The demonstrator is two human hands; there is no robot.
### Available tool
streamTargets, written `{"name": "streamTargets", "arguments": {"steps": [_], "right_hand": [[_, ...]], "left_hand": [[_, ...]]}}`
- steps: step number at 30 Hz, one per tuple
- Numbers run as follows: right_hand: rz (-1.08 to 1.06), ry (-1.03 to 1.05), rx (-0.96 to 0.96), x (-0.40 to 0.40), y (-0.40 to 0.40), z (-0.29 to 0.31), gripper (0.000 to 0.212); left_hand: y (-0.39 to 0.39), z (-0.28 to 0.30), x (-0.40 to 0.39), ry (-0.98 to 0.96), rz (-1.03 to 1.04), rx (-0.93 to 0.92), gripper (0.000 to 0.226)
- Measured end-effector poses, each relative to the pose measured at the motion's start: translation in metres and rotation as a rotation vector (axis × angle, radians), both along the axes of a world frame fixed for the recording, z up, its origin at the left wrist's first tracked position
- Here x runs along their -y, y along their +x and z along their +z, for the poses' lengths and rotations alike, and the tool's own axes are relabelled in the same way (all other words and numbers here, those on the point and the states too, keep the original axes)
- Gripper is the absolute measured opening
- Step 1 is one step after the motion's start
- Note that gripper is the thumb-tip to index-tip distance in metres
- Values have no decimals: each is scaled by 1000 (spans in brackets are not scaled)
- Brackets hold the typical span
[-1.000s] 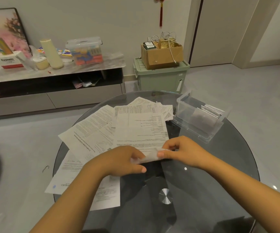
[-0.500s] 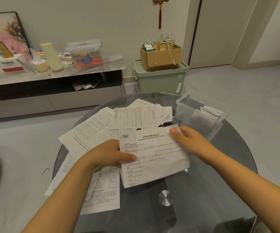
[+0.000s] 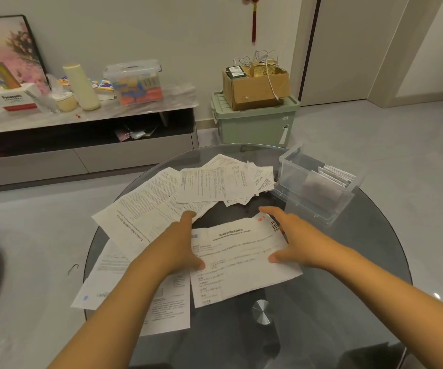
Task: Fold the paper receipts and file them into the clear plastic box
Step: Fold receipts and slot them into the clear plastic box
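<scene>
**Inspector:** State the position of the sheet being worked.

**Assistant:** One receipt (image 3: pixel 244 259) lies flat and unfolded on the round glass bench (image 3: pixel 348 302), print side up, at the near centre. Its far edge is creased and uneven.

**Inspector:** The hands?

**Assistant:** The left hand (image 3: pixel 180 249) rests at the sheet's left edge, fingers straight and pointing away from the person, thumb lying on the paper. The right hand (image 3: pixel 292 241) sits at the right edge, fingers spread and extended, thumb pressing on the sheet. Neither grip is closed round anything; both lie flat and relaxed against the paper.

**Inspector:** Remaining paperwork?

**Assistant:** A loose pile of receipts (image 3: pixel 215 182) is fanned across the far left of the bench, sheets overlapping. Two larger pages (image 3: pixel 140 296) lie under the left forearm and reach the bench's near-left rim.

**Inspector:** The container?

**Assistant:** The clear plastic box (image 3: pixel 318 187) stands at the far right of the bench, just beyond the right hand and apart from it. Several folded papers stand upright inside, toward its right end.

**Inspector:** Surroundings?

**Assistant:** A green storage bin (image 3: pixel 255 126) with a cardboard box (image 3: pixel 255 86) on top stands on the floor behind the bench.
</scene>
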State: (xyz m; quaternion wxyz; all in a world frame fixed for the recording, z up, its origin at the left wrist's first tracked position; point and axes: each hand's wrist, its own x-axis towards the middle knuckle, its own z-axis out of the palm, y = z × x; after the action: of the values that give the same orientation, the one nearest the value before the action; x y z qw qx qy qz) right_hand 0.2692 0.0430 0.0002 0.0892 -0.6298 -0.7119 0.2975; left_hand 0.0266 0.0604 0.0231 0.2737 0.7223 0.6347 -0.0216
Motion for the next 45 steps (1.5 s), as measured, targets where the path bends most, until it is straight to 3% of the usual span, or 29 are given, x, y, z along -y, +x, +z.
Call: {"name": "streamTargets", "arguments": {"steps": [3,6,9,16,25,29,33,38,42,45], "right_hand": [[-11,28,86,4,3,3,96],[46,200,180,8,6,7,85],[238,221,176,13,4,11,63],[406,73,175,20,-2,5,65],[466,189,288,26,-7,13,45],[382,161,161,23,-1,20,25],[276,198,135,16,3,20,20],[119,215,-5,7,10,17,6],[-53,191,-103,-4,13,9,20],[-103,157,-102,-8,11,1,37]], "left_hand": [[2,-3,-1,77,-5,-28,104],[6,-1,4,147,-104,-46,84],[14,5,15,60,-273,6,67],[28,-2,27,-59,-443,-90,90],[34,-3,30,-34,-481,-150,83],[28,8,24,-104,-467,-76,59],[21,12,17,-65,-363,107,22],[13,5,6,78,-194,217,21],[10,-2,-4,126,-60,272,14],[9,-9,-5,174,-14,201,9]]}}
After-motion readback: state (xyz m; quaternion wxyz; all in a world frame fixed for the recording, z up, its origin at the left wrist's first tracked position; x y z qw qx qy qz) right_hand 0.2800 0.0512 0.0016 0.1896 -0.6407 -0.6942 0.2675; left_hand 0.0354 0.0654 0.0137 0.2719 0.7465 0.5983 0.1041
